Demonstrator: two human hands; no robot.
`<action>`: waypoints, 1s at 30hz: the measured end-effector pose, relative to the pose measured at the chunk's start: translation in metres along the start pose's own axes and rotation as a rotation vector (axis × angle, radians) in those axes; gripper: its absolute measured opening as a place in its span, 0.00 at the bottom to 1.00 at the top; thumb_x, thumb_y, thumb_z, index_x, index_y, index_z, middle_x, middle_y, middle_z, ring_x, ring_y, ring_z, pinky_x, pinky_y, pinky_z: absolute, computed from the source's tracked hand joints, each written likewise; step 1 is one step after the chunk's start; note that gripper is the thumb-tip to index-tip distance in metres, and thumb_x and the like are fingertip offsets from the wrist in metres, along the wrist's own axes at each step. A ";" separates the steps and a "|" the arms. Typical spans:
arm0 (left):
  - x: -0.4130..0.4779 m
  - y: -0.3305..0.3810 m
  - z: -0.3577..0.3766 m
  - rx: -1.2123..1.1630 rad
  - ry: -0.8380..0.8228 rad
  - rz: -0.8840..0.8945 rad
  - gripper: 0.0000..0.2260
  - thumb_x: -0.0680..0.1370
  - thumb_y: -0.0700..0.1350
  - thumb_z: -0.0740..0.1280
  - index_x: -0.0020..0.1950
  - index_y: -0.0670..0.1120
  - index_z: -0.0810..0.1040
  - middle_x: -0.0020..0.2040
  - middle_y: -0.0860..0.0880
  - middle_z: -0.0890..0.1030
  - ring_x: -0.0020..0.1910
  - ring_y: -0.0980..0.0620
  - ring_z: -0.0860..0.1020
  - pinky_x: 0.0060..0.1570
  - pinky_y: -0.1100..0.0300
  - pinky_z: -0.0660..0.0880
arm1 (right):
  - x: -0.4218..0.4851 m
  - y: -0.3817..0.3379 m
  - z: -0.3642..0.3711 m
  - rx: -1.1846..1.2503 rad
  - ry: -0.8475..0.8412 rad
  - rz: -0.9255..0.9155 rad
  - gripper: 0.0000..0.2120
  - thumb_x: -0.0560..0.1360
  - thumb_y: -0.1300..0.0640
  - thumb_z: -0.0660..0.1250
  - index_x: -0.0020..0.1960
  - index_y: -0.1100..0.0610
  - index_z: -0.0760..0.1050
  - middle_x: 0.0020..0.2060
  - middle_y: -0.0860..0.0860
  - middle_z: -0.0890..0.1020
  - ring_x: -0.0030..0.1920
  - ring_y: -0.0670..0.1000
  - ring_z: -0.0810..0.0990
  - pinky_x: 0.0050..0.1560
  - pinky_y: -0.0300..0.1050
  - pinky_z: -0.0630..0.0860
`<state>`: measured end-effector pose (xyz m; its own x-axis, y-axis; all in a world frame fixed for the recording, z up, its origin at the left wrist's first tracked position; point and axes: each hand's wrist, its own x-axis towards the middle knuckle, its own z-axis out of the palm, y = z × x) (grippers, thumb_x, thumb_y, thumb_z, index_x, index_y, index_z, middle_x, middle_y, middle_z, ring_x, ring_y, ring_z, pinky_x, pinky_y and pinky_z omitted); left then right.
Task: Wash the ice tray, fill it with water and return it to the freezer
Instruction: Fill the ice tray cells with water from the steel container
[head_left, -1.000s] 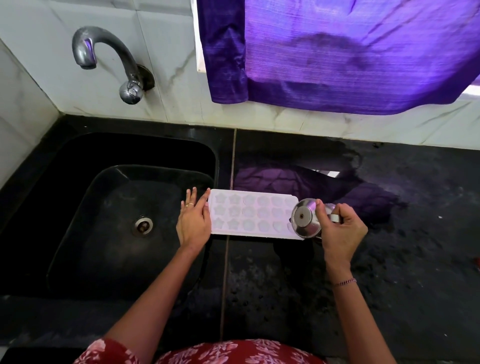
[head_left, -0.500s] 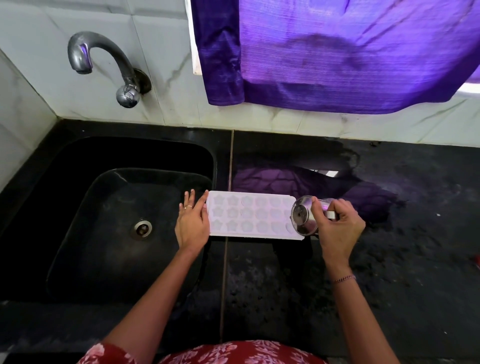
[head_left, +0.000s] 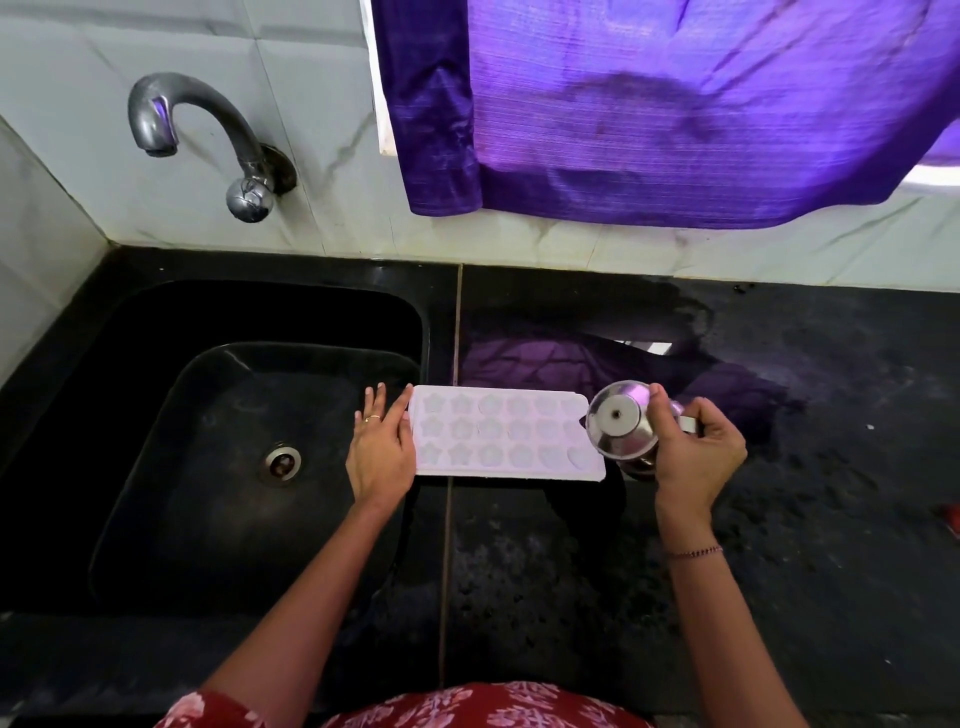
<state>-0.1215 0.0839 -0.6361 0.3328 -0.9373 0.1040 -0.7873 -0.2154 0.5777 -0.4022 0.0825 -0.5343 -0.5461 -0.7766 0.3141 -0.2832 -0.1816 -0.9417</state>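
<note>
A white ice tray (head_left: 498, 436) with star and heart moulds lies flat on the black counter, just right of the sink. My left hand (head_left: 379, 447) rests with straight fingers against the tray's left end. My right hand (head_left: 691, 447) grips a small steel pot (head_left: 621, 421), tipped on its side over the tray's right end, its round base turned toward me. Whether water is flowing from the pot cannot be seen.
A black sink (head_left: 156, 415) with a drain (head_left: 283, 462) sits to the left, a steel tap (head_left: 208, 130) on the tiled wall above it. A purple curtain (head_left: 675, 104) hangs over the black counter (head_left: 779, 571), which looks wet.
The steel pot in my right hand has tipped a little further, showing more of its base. My left hand and the tray have stayed in place.
</note>
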 end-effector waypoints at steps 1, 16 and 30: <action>0.000 0.000 0.000 0.000 0.000 0.001 0.18 0.82 0.45 0.53 0.72 0.54 0.67 0.76 0.46 0.61 0.77 0.52 0.53 0.74 0.54 0.52 | 0.001 0.001 -0.001 0.042 0.021 0.062 0.26 0.71 0.60 0.73 0.27 0.56 0.57 0.20 0.42 0.61 0.25 0.41 0.59 0.28 0.32 0.61; 0.000 0.000 0.000 -0.037 -0.014 -0.012 0.19 0.82 0.45 0.53 0.72 0.55 0.66 0.76 0.48 0.61 0.77 0.53 0.52 0.74 0.53 0.56 | 0.000 0.023 -0.021 -0.099 -0.041 -0.013 0.22 0.70 0.60 0.73 0.27 0.60 0.63 0.24 0.50 0.68 0.27 0.44 0.63 0.30 0.38 0.66; -0.002 0.003 -0.003 -0.046 -0.017 -0.023 0.19 0.82 0.45 0.53 0.72 0.55 0.66 0.76 0.48 0.61 0.76 0.53 0.53 0.74 0.53 0.55 | 0.000 0.021 -0.020 -0.376 -0.133 -0.312 0.21 0.71 0.52 0.69 0.27 0.57 0.62 0.24 0.51 0.68 0.28 0.52 0.66 0.32 0.55 0.70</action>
<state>-0.1229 0.0862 -0.6321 0.3410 -0.9370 0.0766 -0.7550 -0.2244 0.6161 -0.4238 0.0911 -0.5518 -0.2920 -0.7948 0.5320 -0.6943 -0.2064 -0.6895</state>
